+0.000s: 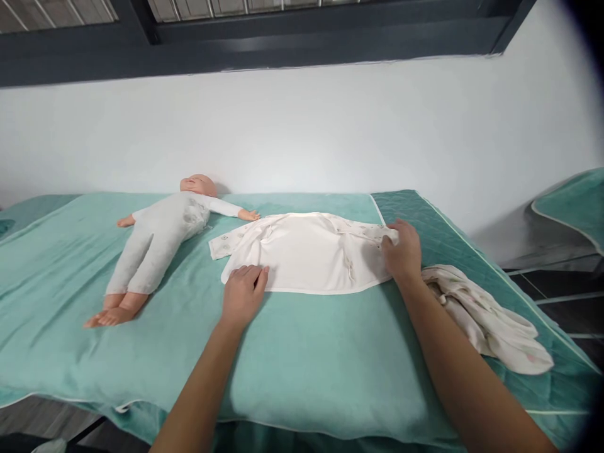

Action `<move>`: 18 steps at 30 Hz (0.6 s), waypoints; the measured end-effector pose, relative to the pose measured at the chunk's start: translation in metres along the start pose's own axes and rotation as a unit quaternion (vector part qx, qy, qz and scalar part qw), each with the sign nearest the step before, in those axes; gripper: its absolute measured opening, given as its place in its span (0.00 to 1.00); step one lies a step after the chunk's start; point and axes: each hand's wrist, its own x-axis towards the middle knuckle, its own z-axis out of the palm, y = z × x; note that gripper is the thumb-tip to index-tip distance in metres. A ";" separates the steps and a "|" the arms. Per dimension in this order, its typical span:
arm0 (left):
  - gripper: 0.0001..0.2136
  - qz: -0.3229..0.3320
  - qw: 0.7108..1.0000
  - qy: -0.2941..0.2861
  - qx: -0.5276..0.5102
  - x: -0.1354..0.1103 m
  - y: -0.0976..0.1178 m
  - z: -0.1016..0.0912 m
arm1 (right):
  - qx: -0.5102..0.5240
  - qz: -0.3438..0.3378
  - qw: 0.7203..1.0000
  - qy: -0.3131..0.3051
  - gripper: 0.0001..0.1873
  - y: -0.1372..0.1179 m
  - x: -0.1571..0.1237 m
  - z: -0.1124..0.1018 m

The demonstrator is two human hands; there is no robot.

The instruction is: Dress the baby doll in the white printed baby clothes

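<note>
A white baby shirt (306, 251) is spread out on the green bed cover, opened wide, with its printed sleeves stretched to both sides and small ties on its front. My left hand (243, 290) rests on its lower left edge, thumb apart and fingers lying on the cloth. At the other end, my right hand (402, 250) has its fingers closed on the cuff of the right sleeve. Left of the shirt, a baby doll (165, 233) in a white bodysuit lies on its back. One outstretched doll hand nearly touches the left sleeve.
A crumpled white patterned cloth (486, 318) lies right of my right forearm. The green bed cover (330, 358) ends at a front edge near me. A white wall (302, 132) with a dark window frame stands behind. Metal rails (561, 299) are at the far right.
</note>
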 end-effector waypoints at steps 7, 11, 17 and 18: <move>0.19 -0.012 0.999 0.024 -0.026 -0.002 0.000 -0.001 | -0.171 -0.018 0.975 -0.140 0.20 -0.017 -0.007 -0.005; 0.18 -0.012 0.997 0.055 -0.050 -0.003 -0.001 -0.002 | -0.108 -0.134 0.980 -0.099 0.21 -0.034 -0.012 -0.001; 0.14 -0.034 0.991 0.093 -0.094 -0.002 -0.002 -0.004 | -0.160 -0.133 0.955 -0.210 0.19 -0.065 0.007 0.028; 0.13 -0.039 0.990 0.093 -0.101 -0.002 -0.002 -0.004 | -0.158 -0.098 0.958 -0.218 0.18 -0.067 0.015 0.032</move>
